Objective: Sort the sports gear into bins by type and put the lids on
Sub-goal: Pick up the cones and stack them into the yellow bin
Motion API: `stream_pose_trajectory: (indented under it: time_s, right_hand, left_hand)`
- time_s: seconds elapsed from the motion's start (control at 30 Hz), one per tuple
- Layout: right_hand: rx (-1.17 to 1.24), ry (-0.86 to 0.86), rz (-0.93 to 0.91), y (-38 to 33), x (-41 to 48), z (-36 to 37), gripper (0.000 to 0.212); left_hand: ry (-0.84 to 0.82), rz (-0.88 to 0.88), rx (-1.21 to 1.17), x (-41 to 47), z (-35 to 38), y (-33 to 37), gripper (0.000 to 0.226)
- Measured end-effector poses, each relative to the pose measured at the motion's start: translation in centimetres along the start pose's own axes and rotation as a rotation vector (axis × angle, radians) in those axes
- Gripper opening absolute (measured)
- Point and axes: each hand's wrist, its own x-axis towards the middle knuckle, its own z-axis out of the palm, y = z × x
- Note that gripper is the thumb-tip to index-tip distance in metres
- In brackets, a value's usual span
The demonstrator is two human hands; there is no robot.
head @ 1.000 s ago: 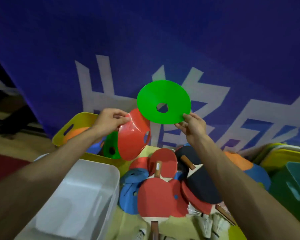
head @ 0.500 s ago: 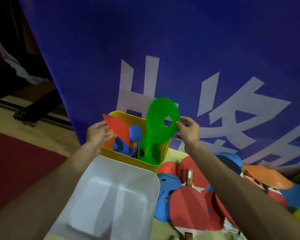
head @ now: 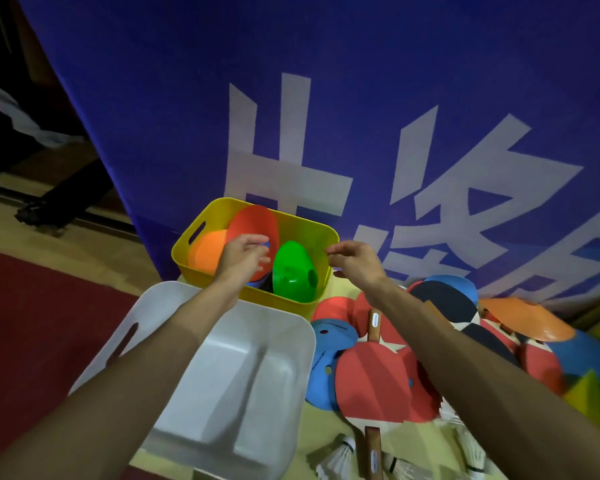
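Observation:
A yellow bin [head: 201, 223] stands against the blue banner and holds flat disc cones: a red one [head: 257, 220] leaning at the back, an orange one [head: 205, 251] at the left, a green one [head: 291, 271] at the right. My left hand [head: 243, 258] hovers over the bin in front of the red cone, fingers loosely curled, holding nothing. My right hand [head: 354, 259] hangs at the bin's right rim, fingers relaxed and empty. A white bin [head: 284, 393] sits in front, under my left forearm.
To the right lies a heap of red and black table-tennis paddles [head: 374, 379], blue disc cones [head: 326, 344] and an orange cone [head: 530, 322]. White shuttlecocks [head: 340, 455] lie at the bottom. A red carpet [head: 32, 323] covers the floor at left.
The red cone has left my left hand and the green cone has left my right hand; both now rest in the yellow bin. Both hands are empty above it.

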Motion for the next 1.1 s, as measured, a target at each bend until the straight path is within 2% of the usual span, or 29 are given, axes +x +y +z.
stream_pose_trajectory:
  time_s: [0.2, 0.33, 0.43, 0.53, 0.77, 0.87, 1.0, 1.1]
  right_hand:
    - [0.029, 0.045, 0.026, 4.2, -2.0, -7.3, 0.016]
    - [0.021, 0.098, 0.067, 9.3, -4.8, -13.9, 0.02]
    - [-0.01, 0.165, 0.068, 13.2, -7.2, -19.5, 0.015]
    - [-0.104, 0.212, 0.082, 16.9, -9.5, -25.4, 0.019]
    - [-0.298, 0.33, 0.201, 24.1, -14.6, -35.7, 0.03]
    - [-0.324, 0.385, 0.237, 27.3, -16.1, -37.9, 0.043]
    - [-0.358, 0.307, 0.355, 30.4, -16.9, -37.7, 0.069]
    - [-0.396, 0.238, 0.376, 32.4, -16.9, -36.2, 0.063]
  left_hand:
    - [-0.158, 0.063, 0.024, -3.3, 8.2, 1.2, 0.02]
    - [-0.269, 0.054, 0.08, -6.4, 15.1, 1.3, 0.019]
    - [-0.355, 0.049, 0.118, -9.2, 21.2, 0.5, 0.019]
    - [-0.434, 0.048, 0.165, -12.5, 28.0, -0.9, 0.025]
    - [-0.56, 0.014, 0.3, -19.9, 39.6, -4.3, 0.02]
    - [-0.593, -0.022, 0.334, -23.0, 42.4, -5.8, 0.021]
    - [-0.605, -0.078, 0.382, -25.9, 44.3, -7.9, 0.022]
    - [-0.625, -0.104, 0.401, -27.1, 45.2, -8.9, 0.02]
